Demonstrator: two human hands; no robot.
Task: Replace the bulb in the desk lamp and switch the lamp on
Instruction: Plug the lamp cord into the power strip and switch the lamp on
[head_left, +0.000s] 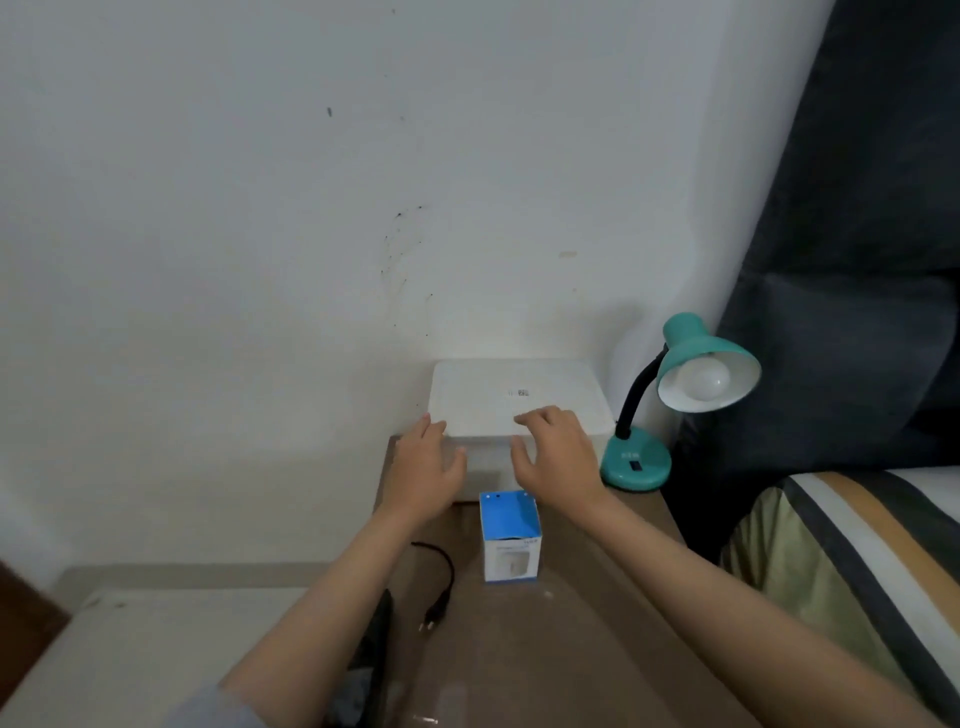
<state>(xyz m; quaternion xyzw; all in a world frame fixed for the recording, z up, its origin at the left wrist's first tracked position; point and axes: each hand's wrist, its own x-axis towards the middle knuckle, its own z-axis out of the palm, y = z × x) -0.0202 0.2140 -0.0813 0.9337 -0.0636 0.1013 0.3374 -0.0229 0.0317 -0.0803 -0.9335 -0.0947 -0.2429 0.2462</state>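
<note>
A teal desk lamp (636, 462) with a black flexible neck stands at the back right of the brown table (571, 649). Its shade (691, 338) faces me and a white bulb (704, 381) sits inside, unlit. A blue and white bulb box (510, 535) stands upright mid-table. The lamp's black cord and plug (436, 610) lie loose to the left of the box. My left hand (423, 475) and my right hand (558, 457) hover with spread fingers beyond the bulb box, at the front edge of a white box (519, 397). Both hold nothing.
The white box rests against the wall at the table's back. A dark curtain (857, 260) hangs behind the lamp. A bed with a striped cover (857, 561) borders the table on the right. A dark object (371, 654) lies under my left forearm.
</note>
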